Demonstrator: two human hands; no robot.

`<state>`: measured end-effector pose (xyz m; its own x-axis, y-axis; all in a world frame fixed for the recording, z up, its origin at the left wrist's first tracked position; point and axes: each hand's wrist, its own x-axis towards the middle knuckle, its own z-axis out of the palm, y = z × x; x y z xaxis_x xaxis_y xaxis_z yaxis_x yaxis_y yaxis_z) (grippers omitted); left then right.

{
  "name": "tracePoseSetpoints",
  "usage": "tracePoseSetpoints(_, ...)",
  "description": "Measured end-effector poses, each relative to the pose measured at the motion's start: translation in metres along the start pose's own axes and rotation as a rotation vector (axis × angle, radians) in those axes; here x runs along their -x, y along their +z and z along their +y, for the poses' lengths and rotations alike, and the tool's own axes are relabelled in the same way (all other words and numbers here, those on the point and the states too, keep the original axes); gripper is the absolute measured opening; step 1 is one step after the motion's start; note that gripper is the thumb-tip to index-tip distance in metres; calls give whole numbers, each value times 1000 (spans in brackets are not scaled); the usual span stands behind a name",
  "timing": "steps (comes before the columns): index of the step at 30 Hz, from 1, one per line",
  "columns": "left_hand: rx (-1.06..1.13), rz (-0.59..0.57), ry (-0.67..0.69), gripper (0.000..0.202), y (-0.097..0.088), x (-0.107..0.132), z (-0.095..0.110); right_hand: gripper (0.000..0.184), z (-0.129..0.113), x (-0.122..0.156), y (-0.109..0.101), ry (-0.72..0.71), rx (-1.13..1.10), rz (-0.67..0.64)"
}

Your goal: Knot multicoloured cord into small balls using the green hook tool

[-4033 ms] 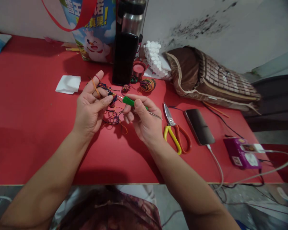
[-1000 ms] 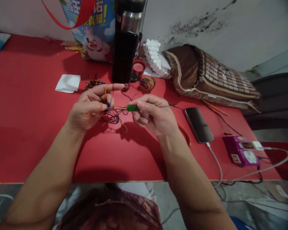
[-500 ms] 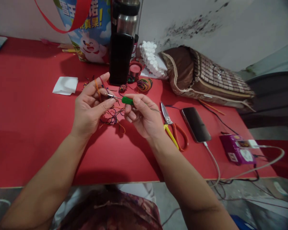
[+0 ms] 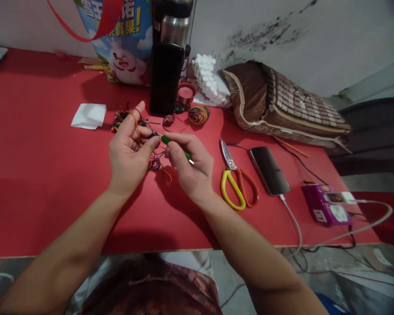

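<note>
My left hand [image 4: 129, 151] is raised over the red table [image 4: 36, 175], palm toward me, with coloured threads looped over its fingers and pinched between thumb and forefinger. My right hand [image 4: 188, 168] grips a green-handled crochet hook [image 4: 174, 148] whose tip meets the threads at the left thumb. A loose tangle of coloured thread [image 4: 156, 164] lies on the table under both hands. A small multicoloured knotted piece [image 4: 120, 118] lies just beyond the left fingers.
Yellow and red scissors [image 4: 234, 183] lie right of my right hand, then a phone [image 4: 269, 170] on a cable and a purple power strip [image 4: 325, 205]. Behind stand a black flask [image 4: 166, 76], thread coils [image 4: 198, 114], a printed bag [image 4: 124, 39], white tissue [image 4: 88, 116], a brown cushion [image 4: 282, 105].
My right hand has turned the hook so its handle points more toward me and moved closer to the left thumb. The left fingers stay up with the threads.
</note>
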<state>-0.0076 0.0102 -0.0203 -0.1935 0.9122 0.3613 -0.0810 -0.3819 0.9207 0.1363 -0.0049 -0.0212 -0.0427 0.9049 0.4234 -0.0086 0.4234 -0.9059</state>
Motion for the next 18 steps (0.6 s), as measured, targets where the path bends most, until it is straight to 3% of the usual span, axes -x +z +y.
tracePoseSetpoints(2, 54, -38, -29, 57, 3, 4, -2, 27, 2, 4, 4, -85, 106, 6)
tracePoseSetpoints(9, 273, -119, -231, 48, -7, -1, 12, 29, -5, 8, 1, -108, 146, -26)
tracePoseSetpoints(14, 341, -127, -219, 54, -17, -14, 14, 34, -13, 5, -4, 65, -31, -2)
tracePoseSetpoints(18, 392, -147, -213, 51, -20, -19, 14, 32, -16, 1, -8, 96, -87, -6)
